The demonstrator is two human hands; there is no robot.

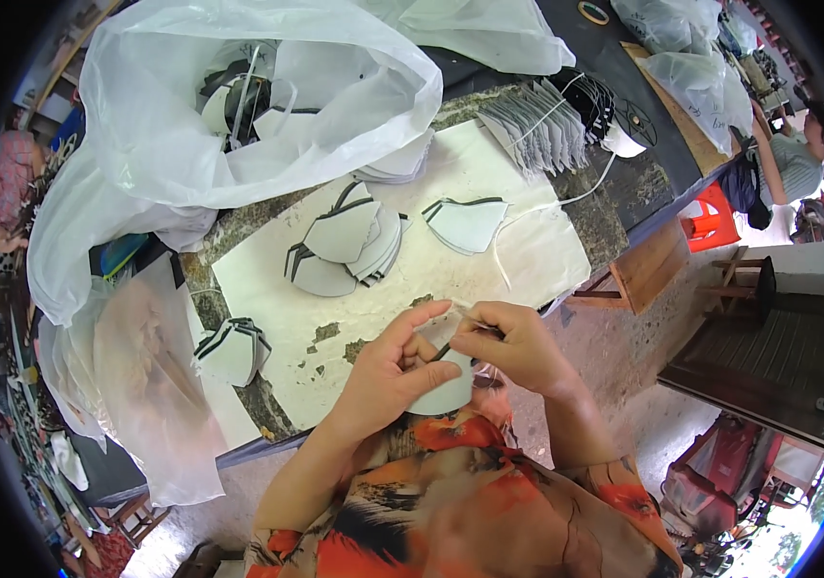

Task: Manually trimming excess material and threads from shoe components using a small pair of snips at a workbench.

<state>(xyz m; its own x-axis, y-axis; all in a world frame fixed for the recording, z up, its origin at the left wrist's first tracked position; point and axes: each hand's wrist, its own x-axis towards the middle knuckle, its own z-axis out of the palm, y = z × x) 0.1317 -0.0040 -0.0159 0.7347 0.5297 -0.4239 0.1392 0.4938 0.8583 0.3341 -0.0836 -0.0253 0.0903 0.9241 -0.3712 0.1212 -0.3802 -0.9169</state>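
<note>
Two hands met over the near edge of the white paper sheet (489, 260). The left hand (388, 371) was closed around a white curved piece with a dark edge (446, 390), just off that near edge. The right hand (518, 342) pinched something thin at the piece's top; what it was could not be told. A pile of the same pieces (345, 250) lay in the sheet's middle. Holding the piece still and pinching close to its edge would help.

Worn paper-covered worktable (547, 252); concrete floor (624, 347); red stool (709, 220); daylight
</note>
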